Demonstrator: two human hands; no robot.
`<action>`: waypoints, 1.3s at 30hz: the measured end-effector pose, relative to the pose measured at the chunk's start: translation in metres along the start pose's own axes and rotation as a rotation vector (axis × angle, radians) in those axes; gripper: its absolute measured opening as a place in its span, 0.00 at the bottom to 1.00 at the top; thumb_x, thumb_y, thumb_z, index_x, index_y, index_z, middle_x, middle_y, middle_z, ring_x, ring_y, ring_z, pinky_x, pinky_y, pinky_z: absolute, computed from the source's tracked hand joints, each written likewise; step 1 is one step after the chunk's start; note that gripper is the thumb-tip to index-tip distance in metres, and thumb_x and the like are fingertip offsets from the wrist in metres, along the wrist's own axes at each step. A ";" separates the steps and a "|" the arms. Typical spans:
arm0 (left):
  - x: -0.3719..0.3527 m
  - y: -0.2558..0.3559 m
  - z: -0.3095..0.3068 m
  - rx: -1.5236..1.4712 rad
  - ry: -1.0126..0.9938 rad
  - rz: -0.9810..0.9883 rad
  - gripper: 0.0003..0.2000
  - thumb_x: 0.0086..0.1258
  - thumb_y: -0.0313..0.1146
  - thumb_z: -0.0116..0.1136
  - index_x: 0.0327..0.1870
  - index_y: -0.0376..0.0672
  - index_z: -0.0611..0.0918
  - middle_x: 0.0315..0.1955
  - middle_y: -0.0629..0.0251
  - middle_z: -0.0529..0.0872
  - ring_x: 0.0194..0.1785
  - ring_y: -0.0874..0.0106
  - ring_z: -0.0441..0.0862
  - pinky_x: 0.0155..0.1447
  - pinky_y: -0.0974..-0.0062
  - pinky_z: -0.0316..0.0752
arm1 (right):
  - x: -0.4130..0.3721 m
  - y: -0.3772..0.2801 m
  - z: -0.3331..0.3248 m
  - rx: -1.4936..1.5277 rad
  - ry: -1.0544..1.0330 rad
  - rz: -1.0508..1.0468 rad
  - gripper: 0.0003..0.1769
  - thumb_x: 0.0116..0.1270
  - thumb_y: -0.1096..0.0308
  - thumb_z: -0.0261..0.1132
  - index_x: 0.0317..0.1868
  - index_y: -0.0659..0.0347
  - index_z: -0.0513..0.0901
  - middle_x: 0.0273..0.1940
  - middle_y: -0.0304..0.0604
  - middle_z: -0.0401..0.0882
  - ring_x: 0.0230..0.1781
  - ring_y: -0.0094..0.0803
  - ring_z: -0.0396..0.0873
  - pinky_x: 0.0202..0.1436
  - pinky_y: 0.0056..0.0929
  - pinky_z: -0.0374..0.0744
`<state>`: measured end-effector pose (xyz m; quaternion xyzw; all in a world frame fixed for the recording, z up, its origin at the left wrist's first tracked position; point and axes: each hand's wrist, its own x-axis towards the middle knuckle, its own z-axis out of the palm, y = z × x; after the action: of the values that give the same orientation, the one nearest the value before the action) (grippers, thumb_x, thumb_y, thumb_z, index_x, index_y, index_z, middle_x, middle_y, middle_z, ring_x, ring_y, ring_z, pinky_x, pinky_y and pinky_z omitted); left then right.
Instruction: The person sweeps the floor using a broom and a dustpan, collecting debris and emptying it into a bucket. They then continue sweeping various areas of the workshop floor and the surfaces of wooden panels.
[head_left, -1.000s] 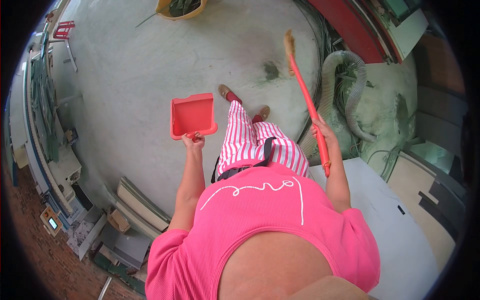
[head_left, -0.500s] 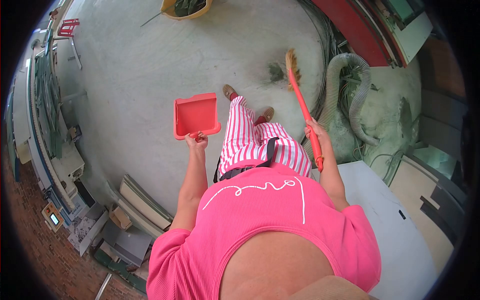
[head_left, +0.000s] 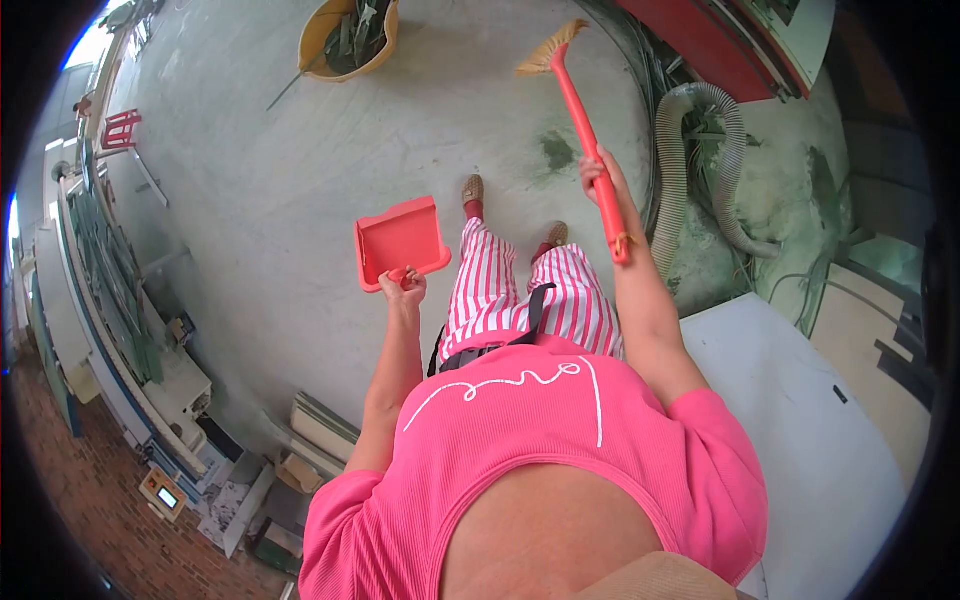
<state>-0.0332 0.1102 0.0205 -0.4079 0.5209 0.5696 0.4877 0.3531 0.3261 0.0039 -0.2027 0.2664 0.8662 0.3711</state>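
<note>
Centre-left, the left hand (head_left: 402, 289) grips the dustpan (head_left: 402, 240) by its handle; upper right, the right hand (head_left: 604, 175) clasps the broom (head_left: 574, 98) mid-shaft, likely for control.

The person's bare left arm (head_left: 392, 365) comes out of a short, pink ribbed sleeve (head_left: 345, 510) and reaches forward, the wrist nearly in line with the forearm. The bare left hand (head_left: 403, 288) is closed, its fingers curled inward in a grip. The bare right arm (head_left: 652, 305) stretches farther ahead, slightly bent, ending in the bare right hand (head_left: 606, 178), its fingers wrapped closed. The two hands are well apart.
</note>
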 end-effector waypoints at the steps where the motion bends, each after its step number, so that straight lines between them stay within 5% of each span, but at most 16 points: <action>1: -0.002 0.008 0.013 -0.002 0.011 0.003 0.14 0.49 0.40 0.42 0.26 0.35 0.67 0.19 0.62 0.72 0.16 0.75 0.63 0.20 0.82 0.59 | 0.020 0.002 0.003 0.120 0.013 -0.018 0.12 0.57 0.67 0.60 0.31 0.62 0.63 0.20 0.33 0.62 0.15 0.16 0.64 0.16 0.11 0.67; 7: 0.015 0.072 0.076 0.045 -0.043 -0.062 0.17 0.50 0.44 0.45 0.29 0.36 0.67 0.19 0.62 0.72 0.17 0.76 0.62 0.22 0.82 0.59 | 0.068 0.037 -0.043 0.407 -0.145 -0.200 0.09 0.56 0.72 0.58 0.28 0.63 0.64 0.21 0.36 0.62 0.17 0.19 0.66 0.21 0.14 0.71; 12: 0.051 0.106 0.135 0.334 -0.031 -0.037 0.15 0.52 0.45 0.45 0.29 0.41 0.67 0.21 0.63 0.72 0.20 0.76 0.68 0.22 0.82 0.60 | 0.034 0.103 -0.081 0.517 -0.023 -0.314 0.10 0.57 0.71 0.58 0.28 0.64 0.64 0.22 0.36 0.63 0.18 0.20 0.67 0.24 0.15 0.74; 15: 0.048 0.096 0.177 0.486 -0.043 0.092 0.14 0.52 0.45 0.46 0.30 0.43 0.66 0.23 0.64 0.72 0.23 0.76 0.71 0.23 0.82 0.60 | 0.015 0.130 -0.096 0.556 0.021 -0.358 0.11 0.57 0.69 0.58 0.28 0.64 0.64 0.22 0.37 0.64 0.18 0.20 0.68 0.24 0.15 0.74; 21: 0.065 0.075 0.249 0.537 -0.126 0.016 0.14 0.51 0.44 0.47 0.31 0.44 0.66 0.24 0.64 0.72 0.24 0.75 0.72 0.23 0.81 0.61 | -0.004 0.165 -0.094 0.566 0.054 -0.379 0.12 0.58 0.67 0.58 0.27 0.64 0.64 0.21 0.36 0.64 0.18 0.20 0.69 0.25 0.15 0.74; 32: 0.055 0.016 0.254 0.726 -0.327 -0.123 0.15 0.50 0.45 0.48 0.33 0.45 0.70 0.21 0.66 0.73 0.18 0.77 0.66 0.21 0.82 0.60 | -0.061 0.218 -0.074 0.466 0.029 -0.281 0.16 0.59 0.58 0.57 0.25 0.61 0.64 0.18 0.31 0.62 0.15 0.14 0.65 0.18 0.13 0.70; 39: 0.061 0.030 0.246 0.800 -0.225 -0.124 0.15 0.48 0.45 0.49 0.29 0.41 0.70 0.21 0.64 0.72 0.19 0.76 0.67 0.21 0.83 0.61 | -0.011 0.180 -0.065 0.082 0.156 -0.388 0.13 0.59 0.64 0.58 0.39 0.57 0.63 0.23 0.36 0.64 0.17 0.15 0.64 0.17 0.10 0.67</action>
<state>-0.0636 0.3622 -0.0027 -0.1523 0.6189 0.3329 0.6950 0.2350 0.1752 0.0155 -0.3014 0.2854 0.7487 0.5169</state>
